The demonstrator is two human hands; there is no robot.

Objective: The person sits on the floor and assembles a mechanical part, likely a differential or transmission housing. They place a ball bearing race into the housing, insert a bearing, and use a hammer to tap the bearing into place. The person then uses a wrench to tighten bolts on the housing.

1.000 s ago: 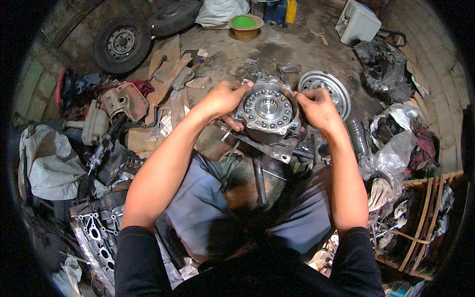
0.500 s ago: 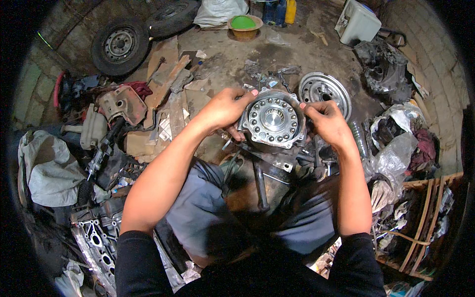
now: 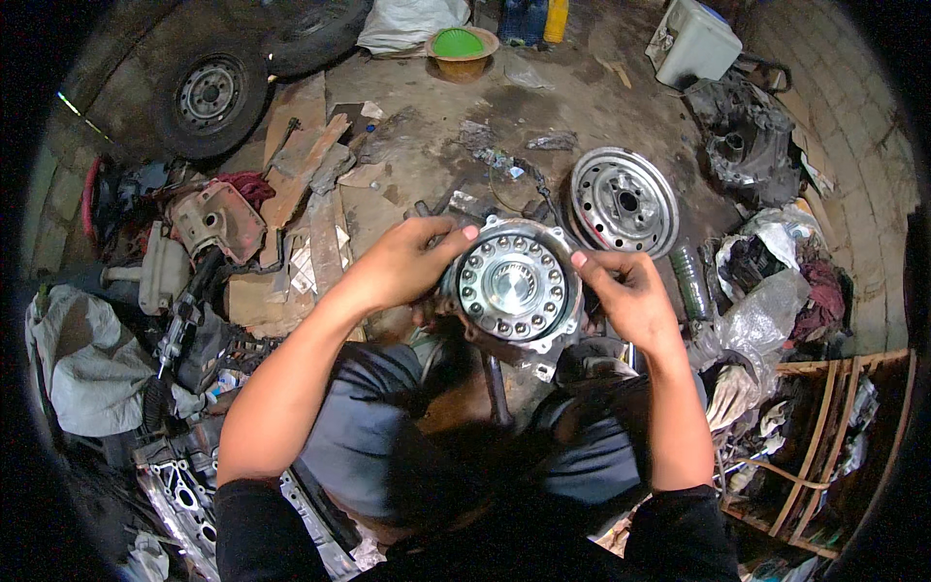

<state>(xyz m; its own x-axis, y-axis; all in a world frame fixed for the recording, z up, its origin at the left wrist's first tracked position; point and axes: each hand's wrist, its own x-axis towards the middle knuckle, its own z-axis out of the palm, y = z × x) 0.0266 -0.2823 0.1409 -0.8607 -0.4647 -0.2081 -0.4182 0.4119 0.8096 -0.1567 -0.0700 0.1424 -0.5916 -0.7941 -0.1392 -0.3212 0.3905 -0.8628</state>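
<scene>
While only the head view is given, everything is read from it. At frame centre a round metal hub [image 3: 514, 288] is held up between both hands, its flat bolt-ringed face turned toward the camera, so that its axis runs roughly along the line of sight and not across the frame. A dark ring appears to be seated around its rim, and a lugged flange is seen at its lower right edge.

The left hand [image 3: 402, 264] is placed at the hub's left side, just left of centre, with fingers curled over the upper left rim and a fingertip laid at the top edge. The right hand [image 3: 630, 296] is set against the right rim, thumb and forefinger pinched narrowly at the upper right edge. Both hands are touching the hub; neither is nearer than the other, since it is gripped between them. Whether the palms bear its weight from behind cannot be told.

Both forearms are brought in from the lower edge and are bent inward at the wrists, the elbows spread wide over the knees.

Just beyond the hub, at upper right of centre, a steel wheel rim [image 3: 624, 201] lies flat on the floor, apart from the hands. A tyre [image 3: 207, 97] is seen at upper left, a green bowl [image 3: 461, 48] at the top edge.
</scene>
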